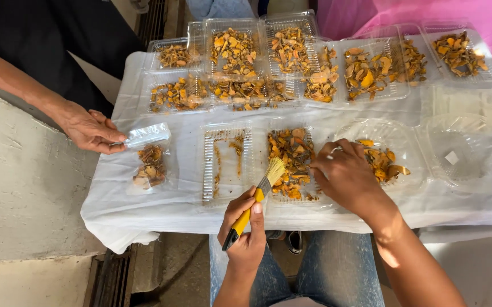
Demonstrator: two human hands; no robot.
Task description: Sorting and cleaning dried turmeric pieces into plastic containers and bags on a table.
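Observation:
My left hand [247, 230] grips a yellow-handled brush [255, 200], whose pale bristles touch the near edge of a clear plastic tray [316, 200] filled with dried orange and brown slices. My right hand [345, 173] rests on that tray's right side, fingers curled over its rim. Just left of it lies a nearly bare ribbed tray [226, 165] with streaks of crumbs. To the right a round clear bowl [391, 133] holds a few slices.
Another person's hand [90, 131] at the left pinches a clear plastic bag [149, 156] holding some slices. Several filled trays [291, 54] line the far side of the white-covered table [144, 210]. Round clear lids [465, 150] sit at the right. A floor grate runs below.

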